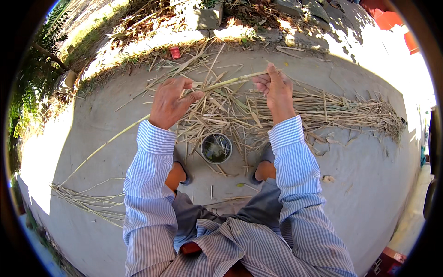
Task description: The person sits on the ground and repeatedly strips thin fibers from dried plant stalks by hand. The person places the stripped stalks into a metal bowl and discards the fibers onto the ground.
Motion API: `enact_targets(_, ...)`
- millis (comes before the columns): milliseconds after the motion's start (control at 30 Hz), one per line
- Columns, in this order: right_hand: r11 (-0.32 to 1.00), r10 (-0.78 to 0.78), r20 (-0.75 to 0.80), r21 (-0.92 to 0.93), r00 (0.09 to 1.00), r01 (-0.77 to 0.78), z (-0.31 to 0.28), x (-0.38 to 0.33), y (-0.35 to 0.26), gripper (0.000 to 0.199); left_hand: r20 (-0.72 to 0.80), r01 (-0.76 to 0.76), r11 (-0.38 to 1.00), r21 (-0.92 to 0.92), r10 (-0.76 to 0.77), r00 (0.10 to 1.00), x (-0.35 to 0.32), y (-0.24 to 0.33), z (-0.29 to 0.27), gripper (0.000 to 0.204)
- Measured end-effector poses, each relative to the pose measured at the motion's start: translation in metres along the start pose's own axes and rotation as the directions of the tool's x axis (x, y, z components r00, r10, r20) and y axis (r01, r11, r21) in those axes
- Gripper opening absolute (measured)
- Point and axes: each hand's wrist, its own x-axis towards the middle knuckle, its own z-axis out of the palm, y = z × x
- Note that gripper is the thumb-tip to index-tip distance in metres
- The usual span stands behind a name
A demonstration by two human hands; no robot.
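Note:
A long pale reed-like stalk (233, 81) slants up to the right between my hands, its thin tail curving down to the lower left. My left hand (171, 101) is closed loosely around it, thumb pointing along the stalk; the palm side is hidden. At the upper right end, my right hand (277, 90) pinches the stalk between thumb and fingers. Below my hands lies a scatter of dry leaf strips and sheaths (207, 115). A small round bowl (216, 160) with dark liquid in it stands between my feet.
A large bundle of dry stalks (341, 108) lies on the concrete at the right. More thin pale stalks (92, 203) are spread at the lower left. A red crumpled packet (175, 52), stone blocks (205, 17) and dry litter line the far edge.

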Motion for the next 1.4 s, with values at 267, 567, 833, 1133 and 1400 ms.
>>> enact_targets(267,1.0,-0.022,-0.022,-0.001,1.0,0.022,0.015,-0.005,-0.001,0.039,-0.214,-0.231,0.966,0.119,0.252,0.944,-0.002,-0.016,0.032,0.025)
enact_targets(567,0.999,-0.035,-0.029,0.028,0.999,0.036,0.003,0.002,-0.003,0.039,-0.357,0.15,0.741,-0.654,-0.478,0.802,0.01,-0.037,-0.022,0.025)
enact_targets(833,0.997,-0.071,0.008,0.029,0.997,0.07,0.009,0.0,-0.006,0.035,0.013,-0.143,0.99,0.016,0.143,0.99,-0.002,-0.009,0.0,0.028)
enact_targets(1133,0.977,-0.211,0.146,0.017,0.966,0.211,0.004,0.006,-0.01,0.037,0.476,0.491,0.657,-0.572,-0.222,0.851,-0.012,-0.02,0.01,0.015)
enact_targets(1400,0.971,-0.238,0.118,0.002,0.964,0.239,0.01,0.003,-0.011,0.038,0.104,0.386,0.55,-0.74,-0.474,0.874,-0.015,-0.029,0.004,0.02)
